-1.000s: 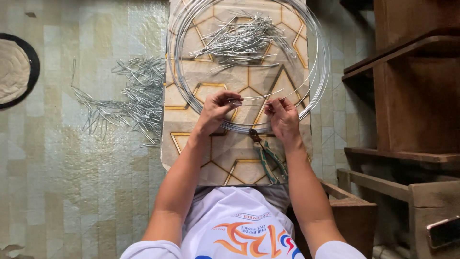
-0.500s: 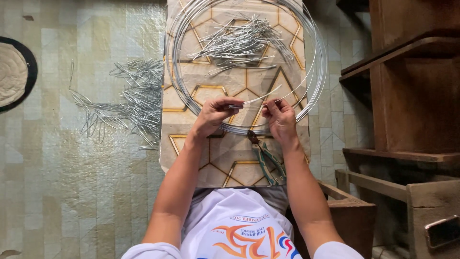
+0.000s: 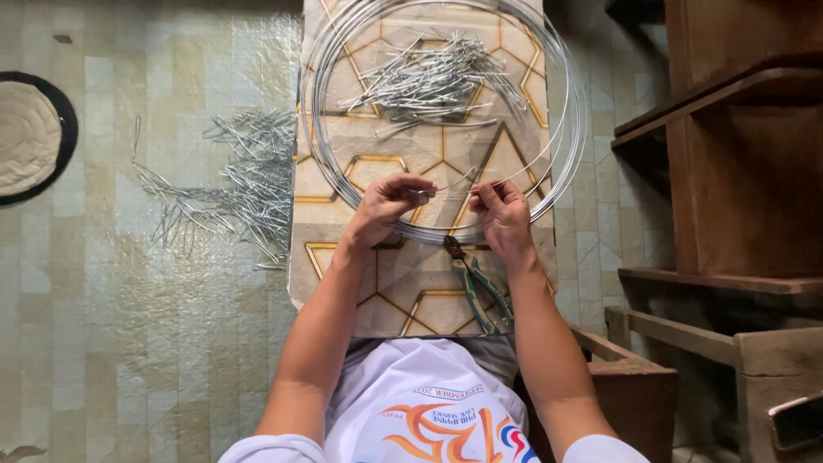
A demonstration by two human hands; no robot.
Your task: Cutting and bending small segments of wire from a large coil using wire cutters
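My left hand (image 3: 390,204) and my right hand (image 3: 501,214) pinch the two ends of a short stretch of silver wire (image 3: 453,183) over a small table. The stretch leads off a large wire coil (image 3: 324,150) that lies in a ring on the table's patterned cover (image 3: 394,279). Inside the ring, at the far side, rests a pile of short cut wire pieces (image 3: 433,77). Green-handled pliers (image 3: 476,287) lie on the cover just below my right wrist, untouched.
A second heap of cut wire pieces (image 3: 227,180) is spread on the tiled floor to the left. A round black-rimmed mat (image 3: 30,137) sits at the far left. Dark wooden shelves (image 3: 729,146) and a wooden bench (image 3: 686,351) stand close on the right.
My hands have drawn slightly apart along the wire, and the stretch between them looks straighter. The coil, piles and pliers have not moved.
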